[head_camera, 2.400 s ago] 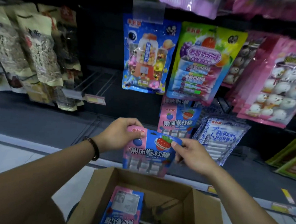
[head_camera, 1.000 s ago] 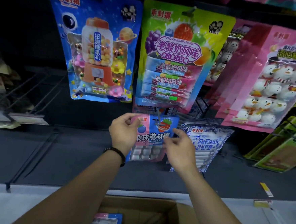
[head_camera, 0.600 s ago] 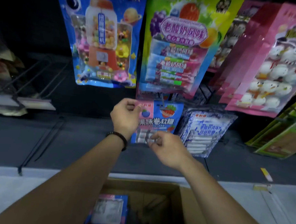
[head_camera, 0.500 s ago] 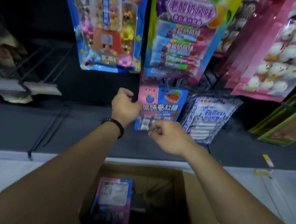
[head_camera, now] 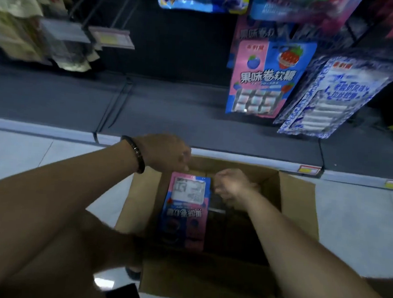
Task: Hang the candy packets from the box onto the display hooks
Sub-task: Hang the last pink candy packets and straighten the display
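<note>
Both arms are bare and stretch forward and down, drawing closer toward the hands. The left forearm [head_camera: 72,186] crosses in from the lower left, with a dark beaded bracelet [head_camera: 133,153] around its wrist. The left hand [head_camera: 167,155] is bent at the wrist, back upward, its fingers pointing down and blurred, so its grasp cannot be made out. The right forearm [head_camera: 301,237] comes in from the lower right. The right hand [head_camera: 231,187] sits lower and just right of the left one, knuckles up, fingers curled under and hidden.
</note>
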Action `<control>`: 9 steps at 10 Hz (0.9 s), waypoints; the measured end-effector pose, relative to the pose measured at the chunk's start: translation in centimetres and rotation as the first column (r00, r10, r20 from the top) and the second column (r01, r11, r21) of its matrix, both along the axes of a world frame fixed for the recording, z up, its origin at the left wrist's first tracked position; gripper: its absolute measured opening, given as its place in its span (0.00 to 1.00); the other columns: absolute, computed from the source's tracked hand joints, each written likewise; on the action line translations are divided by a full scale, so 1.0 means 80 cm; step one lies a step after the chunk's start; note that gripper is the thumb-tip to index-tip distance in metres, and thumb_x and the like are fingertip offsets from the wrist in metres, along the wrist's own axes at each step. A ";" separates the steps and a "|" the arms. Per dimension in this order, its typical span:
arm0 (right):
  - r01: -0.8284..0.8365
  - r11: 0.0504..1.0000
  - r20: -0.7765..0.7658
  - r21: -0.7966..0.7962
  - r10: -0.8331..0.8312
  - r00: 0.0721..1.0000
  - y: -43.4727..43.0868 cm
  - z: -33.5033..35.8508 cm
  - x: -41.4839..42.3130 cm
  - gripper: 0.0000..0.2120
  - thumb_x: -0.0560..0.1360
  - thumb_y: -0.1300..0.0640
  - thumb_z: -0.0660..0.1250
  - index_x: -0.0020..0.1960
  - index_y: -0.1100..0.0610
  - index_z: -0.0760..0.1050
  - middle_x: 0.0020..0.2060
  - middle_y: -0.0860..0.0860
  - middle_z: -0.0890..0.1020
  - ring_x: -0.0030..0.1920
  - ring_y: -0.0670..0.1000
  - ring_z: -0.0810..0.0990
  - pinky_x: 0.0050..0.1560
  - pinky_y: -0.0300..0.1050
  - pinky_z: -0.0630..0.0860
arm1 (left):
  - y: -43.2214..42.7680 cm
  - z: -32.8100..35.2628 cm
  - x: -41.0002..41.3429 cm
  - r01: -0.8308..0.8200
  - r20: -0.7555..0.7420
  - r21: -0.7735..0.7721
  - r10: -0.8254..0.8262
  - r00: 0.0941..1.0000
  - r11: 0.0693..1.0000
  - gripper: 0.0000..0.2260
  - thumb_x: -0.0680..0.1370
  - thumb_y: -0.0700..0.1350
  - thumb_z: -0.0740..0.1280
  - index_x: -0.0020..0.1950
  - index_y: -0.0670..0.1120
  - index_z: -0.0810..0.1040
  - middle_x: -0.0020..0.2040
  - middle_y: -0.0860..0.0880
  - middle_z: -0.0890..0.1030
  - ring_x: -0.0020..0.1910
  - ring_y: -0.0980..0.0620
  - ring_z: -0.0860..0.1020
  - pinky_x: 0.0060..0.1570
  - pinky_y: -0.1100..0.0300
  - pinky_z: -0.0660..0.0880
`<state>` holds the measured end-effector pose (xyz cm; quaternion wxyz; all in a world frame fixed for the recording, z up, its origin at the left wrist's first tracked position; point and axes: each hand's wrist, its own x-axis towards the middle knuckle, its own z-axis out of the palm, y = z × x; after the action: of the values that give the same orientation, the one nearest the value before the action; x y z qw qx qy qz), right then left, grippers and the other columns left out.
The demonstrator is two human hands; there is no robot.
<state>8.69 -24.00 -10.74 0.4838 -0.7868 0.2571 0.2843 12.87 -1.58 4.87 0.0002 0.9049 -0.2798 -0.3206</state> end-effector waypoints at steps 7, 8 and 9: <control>0.472 0.845 -0.373 0.252 -0.365 0.853 0.067 -0.165 -0.104 0.19 0.76 0.63 0.77 0.65 0.65 0.79 0.59 0.63 0.84 0.57 0.66 0.85 0.58 0.69 0.83 | 0.014 -0.048 -0.019 0.010 -0.197 0.177 0.025 0.980 0.984 0.12 0.85 0.57 0.64 0.65 0.54 0.78 0.58 0.53 0.79 0.53 0.51 0.75 0.61 0.52 0.76; 0.414 0.865 -0.419 0.285 -0.276 0.865 0.072 -0.159 -0.102 0.19 0.72 0.67 0.78 0.62 0.63 0.81 0.55 0.62 0.85 0.55 0.66 0.86 0.56 0.70 0.83 | 0.015 -0.047 -0.017 0.021 -0.190 0.181 0.014 0.982 0.983 0.15 0.84 0.58 0.64 0.67 0.53 0.78 0.63 0.51 0.81 0.54 0.51 0.75 0.62 0.51 0.76; 0.350 0.899 -0.352 0.264 -0.248 0.903 0.073 -0.142 -0.090 0.12 0.74 0.65 0.78 0.56 0.63 0.82 0.54 0.61 0.86 0.52 0.63 0.86 0.56 0.62 0.84 | 0.015 -0.045 -0.014 0.031 -0.192 0.178 0.003 0.981 0.984 0.17 0.85 0.57 0.64 0.69 0.50 0.79 0.64 0.50 0.82 0.57 0.50 0.77 0.60 0.54 0.75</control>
<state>1.49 -18.20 -22.07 0.5971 -0.5936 0.3990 0.3631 11.78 -0.36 1.28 -0.0571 0.8642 -0.2547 -0.4302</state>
